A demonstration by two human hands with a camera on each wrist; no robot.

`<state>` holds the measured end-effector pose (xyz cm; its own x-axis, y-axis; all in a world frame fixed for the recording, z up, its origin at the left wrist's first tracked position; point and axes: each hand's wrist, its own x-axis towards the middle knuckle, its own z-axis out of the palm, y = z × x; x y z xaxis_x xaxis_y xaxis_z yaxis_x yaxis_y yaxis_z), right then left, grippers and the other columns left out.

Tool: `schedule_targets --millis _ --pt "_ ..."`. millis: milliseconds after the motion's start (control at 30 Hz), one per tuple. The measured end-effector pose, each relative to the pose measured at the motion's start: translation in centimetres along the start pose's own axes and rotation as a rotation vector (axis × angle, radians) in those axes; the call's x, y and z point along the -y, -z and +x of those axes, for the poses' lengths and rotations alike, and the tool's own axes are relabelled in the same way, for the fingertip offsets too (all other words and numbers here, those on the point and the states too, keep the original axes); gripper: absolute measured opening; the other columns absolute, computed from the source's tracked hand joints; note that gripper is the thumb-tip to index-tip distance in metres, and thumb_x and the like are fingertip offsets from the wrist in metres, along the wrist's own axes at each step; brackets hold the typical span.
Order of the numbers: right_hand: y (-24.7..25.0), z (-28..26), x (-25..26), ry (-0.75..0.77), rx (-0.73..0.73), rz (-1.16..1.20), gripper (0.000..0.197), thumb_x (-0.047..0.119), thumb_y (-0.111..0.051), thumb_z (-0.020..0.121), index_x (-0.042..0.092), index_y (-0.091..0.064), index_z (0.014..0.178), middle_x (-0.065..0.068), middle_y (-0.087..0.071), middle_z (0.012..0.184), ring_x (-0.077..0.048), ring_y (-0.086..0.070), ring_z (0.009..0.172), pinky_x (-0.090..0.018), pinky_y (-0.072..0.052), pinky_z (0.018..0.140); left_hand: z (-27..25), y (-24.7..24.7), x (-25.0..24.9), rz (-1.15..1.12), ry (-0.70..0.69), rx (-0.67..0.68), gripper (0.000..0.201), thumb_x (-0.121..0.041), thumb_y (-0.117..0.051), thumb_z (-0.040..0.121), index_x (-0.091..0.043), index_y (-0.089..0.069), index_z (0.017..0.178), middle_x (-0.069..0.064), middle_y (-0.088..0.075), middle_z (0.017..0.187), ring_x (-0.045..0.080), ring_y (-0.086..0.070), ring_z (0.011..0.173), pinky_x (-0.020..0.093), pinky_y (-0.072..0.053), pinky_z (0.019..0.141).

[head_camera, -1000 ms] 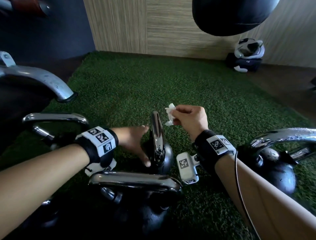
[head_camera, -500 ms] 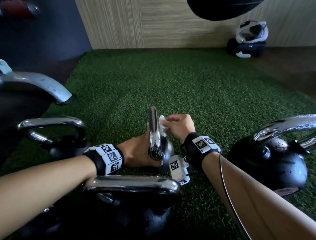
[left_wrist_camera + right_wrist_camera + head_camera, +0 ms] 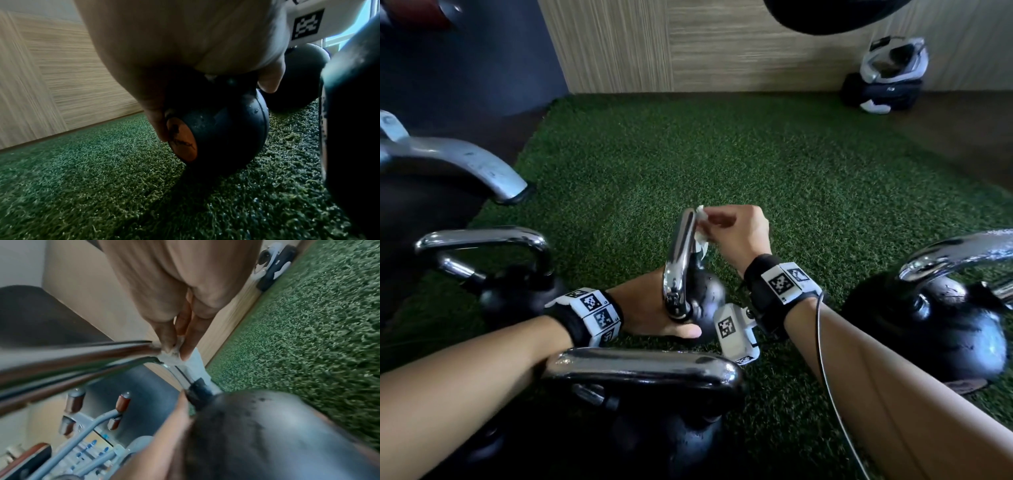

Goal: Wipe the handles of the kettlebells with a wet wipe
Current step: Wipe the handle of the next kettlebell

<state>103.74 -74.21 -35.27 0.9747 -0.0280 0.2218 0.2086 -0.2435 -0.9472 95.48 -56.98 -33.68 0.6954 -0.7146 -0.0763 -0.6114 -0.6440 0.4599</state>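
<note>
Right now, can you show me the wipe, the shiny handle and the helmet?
wipe (image 3: 701,236), head view, crumpled middle.
shiny handle (image 3: 681,253), head view, chrome bar.
helmet (image 3: 893,61), head view, white shell.

You are in a gym. Green artificial turf (image 3: 756,164) covers the floor, several black kettlebells (image 3: 928,318) with chrome handles stand on it, a grey machine foot (image 3: 465,168) rests at its edge, and a dumbbell rack (image 3: 86,426) stands by the wood-panelled wall (image 3: 705,44).
</note>
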Motion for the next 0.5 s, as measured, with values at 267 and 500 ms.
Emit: schedule_targets --millis 267,500 --pt "0.7 -0.2 1.5 0.163 -0.047 -0.087 0.015 0.01 -0.078 0.089 0.016 -0.081 0.102 0.004 -0.074 0.093 -0.016 -0.072 0.082 -0.04 -0.063 0.079 0.0 -0.1 0.5 0.037 0.124 -0.001 0.059 -0.025 -0.084 0.084 0.0 -0.058 0.131 0.009 -0.067 0.129 0.018 -0.058 0.119 0.027 -0.043 0.111" --pt "2.5 -1.7 3.9 0.441 0.103 -0.351 0.022 0.014 -0.08 0.086 0.014 -0.08 0.108 0.001 -0.072 0.097 -0.007 -0.062 0.077 -0.009 -0.049 0.07 0.1 0.1 1.4 0.049 0.206 0.093 0.075 -0.048 -0.076 0.088 -0.015 -0.044 0.148 0.004 -0.055 0.147 0.024 -0.05 0.135 0.049 -0.039 0.117"
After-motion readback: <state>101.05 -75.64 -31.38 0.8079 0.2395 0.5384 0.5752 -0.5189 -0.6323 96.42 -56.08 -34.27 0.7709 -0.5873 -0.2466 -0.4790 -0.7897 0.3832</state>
